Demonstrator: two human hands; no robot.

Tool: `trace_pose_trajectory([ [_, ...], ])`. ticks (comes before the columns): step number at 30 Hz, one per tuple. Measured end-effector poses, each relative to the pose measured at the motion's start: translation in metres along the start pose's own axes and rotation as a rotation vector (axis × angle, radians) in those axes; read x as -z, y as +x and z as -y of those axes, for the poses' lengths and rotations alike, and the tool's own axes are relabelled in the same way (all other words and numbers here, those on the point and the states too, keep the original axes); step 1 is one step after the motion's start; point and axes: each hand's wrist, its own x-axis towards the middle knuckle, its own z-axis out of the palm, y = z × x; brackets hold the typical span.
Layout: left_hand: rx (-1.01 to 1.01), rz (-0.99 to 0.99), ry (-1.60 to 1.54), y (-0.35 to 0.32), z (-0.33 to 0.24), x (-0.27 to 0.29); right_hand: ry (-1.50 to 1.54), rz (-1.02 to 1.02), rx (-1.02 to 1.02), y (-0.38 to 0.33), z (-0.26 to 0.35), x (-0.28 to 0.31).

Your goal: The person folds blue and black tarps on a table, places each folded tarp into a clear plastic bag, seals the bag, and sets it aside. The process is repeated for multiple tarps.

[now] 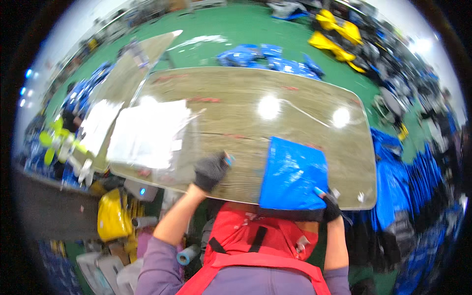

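A flat blue plastic-coated bag with a dark lower edge lies at the table's near edge, right of the middle. My right hand, in a black fingerless glove, grips its lower right corner, thumb on top and the other fingers hidden. Over the table to the left of the bag, my left hand is curled closed in a matching glove, apart from the bag. Something light blue shows at its fingertips; no object is visible in it. Beyond that hand lies a stack of clear plastic sleeves, bright with glare.
The wood-patterned table has rounded corners and a narrower leaf at its left. A green fan stands at the far left. Blue bags lie on the green floor behind; more blue bags pile up at the right. A yellow bag sits below left.
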Motion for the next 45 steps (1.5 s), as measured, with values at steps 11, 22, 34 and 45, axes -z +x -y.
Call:
trace_pose_trajectory([
  [11,0.102,-0.169,0.348,-0.013,0.128,0.055,-0.062,-0.094,-0.182,-0.014,-0.022,0.003],
  [22,0.299,-0.238,0.199,-0.033,0.134,0.039,-0.052,-0.027,-0.206,-0.014,-0.013,-0.009],
  [34,0.339,0.331,-2.370,-0.001,0.080,0.107,-0.047,-0.014,-0.174,-0.015,-0.014,-0.012],
  [45,0.433,0.575,-0.454,0.063,0.301,0.145,0.011,-0.016,-0.182,-0.014,-0.014,-0.013],
])
